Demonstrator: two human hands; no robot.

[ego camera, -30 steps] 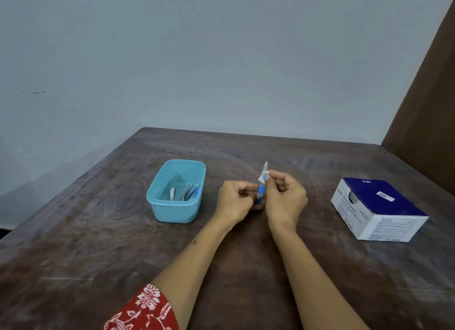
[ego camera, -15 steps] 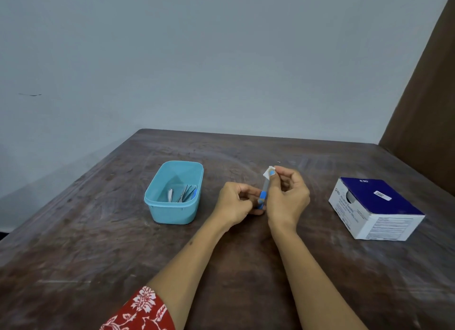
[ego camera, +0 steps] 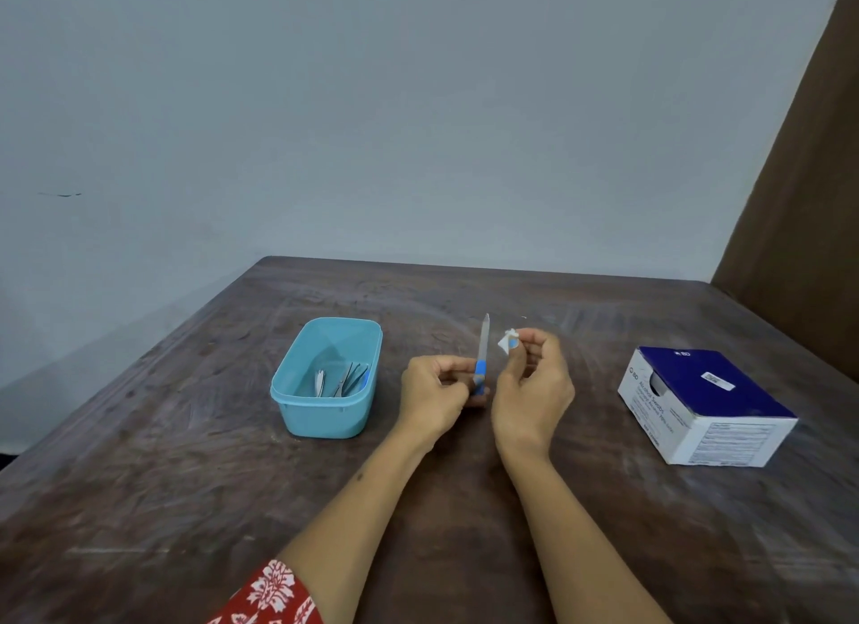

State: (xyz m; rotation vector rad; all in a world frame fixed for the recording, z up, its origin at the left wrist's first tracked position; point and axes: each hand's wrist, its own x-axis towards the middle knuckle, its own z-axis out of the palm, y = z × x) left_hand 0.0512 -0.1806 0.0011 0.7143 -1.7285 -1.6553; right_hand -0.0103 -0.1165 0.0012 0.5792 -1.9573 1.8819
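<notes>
The left hand (ego camera: 434,393) grips a file (ego camera: 483,349) by its blue handle, fingers curled round it. The handle's lower end is tucked between the fingers. The thin grey blade stands nearly upright above the fist, its tip pointing away from the person and leaning a little to the right. The file is held over the middle of the table (ego camera: 186,460), clear of its surface.

The right hand (ego camera: 534,386) is just to the right of the file and does not touch the blade. Its thumb and fingertips (ego camera: 515,360) pinch a small white swab (ego camera: 507,342), which sits crumpled at the top of the hand, level with the middle of the blade. A blue patch shows on the swab; it may be a mark or a painted nail, and the view is too small to settle it. The other fingers of that hand are curled in behind.

A light blue tub (ego camera: 325,419) stands to the left of the hands, near them but apart. Several metal tools (ego camera: 346,380) lie inside it, leaning against the near right corner. A box (ego camera: 711,391) with a dark blue top and white printed sides sits well to the right. A red patterned sleeve (ego camera: 274,595) shows at the bottom edge on the left arm. Behind the table rises a pale wall (ego camera: 418,112), with a brown panel (ego camera: 809,205) at the right.
</notes>
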